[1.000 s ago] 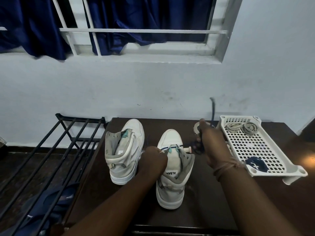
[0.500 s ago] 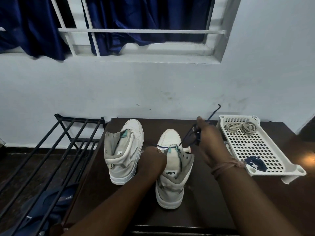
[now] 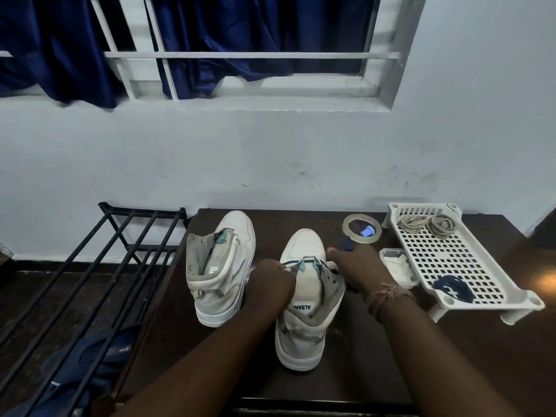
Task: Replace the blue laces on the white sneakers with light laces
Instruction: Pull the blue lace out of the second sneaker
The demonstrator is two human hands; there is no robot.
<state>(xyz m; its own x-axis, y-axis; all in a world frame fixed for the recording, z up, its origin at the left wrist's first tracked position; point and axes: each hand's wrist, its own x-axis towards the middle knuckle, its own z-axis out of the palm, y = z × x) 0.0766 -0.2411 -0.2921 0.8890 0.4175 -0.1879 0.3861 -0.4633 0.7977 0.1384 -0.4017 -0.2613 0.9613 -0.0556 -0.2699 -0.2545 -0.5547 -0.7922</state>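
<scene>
Two white high-top sneakers stand on the dark table (image 3: 361, 371). The left sneaker (image 3: 219, 266) has no lace. The right sneaker (image 3: 304, 296) keeps a blue lace (image 3: 307, 260) only across its lowest eyelets. My left hand (image 3: 272, 279) grips the right sneaker's left collar edge. My right hand (image 3: 355, 267) lies at its right eyelet side and holds the bunched blue lace, a dark bit showing above the knuckles. Two coils of light laces (image 3: 425, 225) lie at the far end of the white perforated tray (image 3: 469, 266). A removed blue lace (image 3: 454, 288) lies at its near end.
A tape roll (image 3: 349, 231) with a small blue cap (image 3: 367, 230) inside it lies behind my right hand. A small white container (image 3: 397, 267) sits between hand and tray. A black metal rack (image 3: 90, 281) stands left of the table, dark blue cloth (image 3: 90, 362) under it.
My right hand, which had pulled the blue lace up and away to the right, has come down to the sneaker's right eyelets. The lace tail no longer sticks up. My left hand kept still.
</scene>
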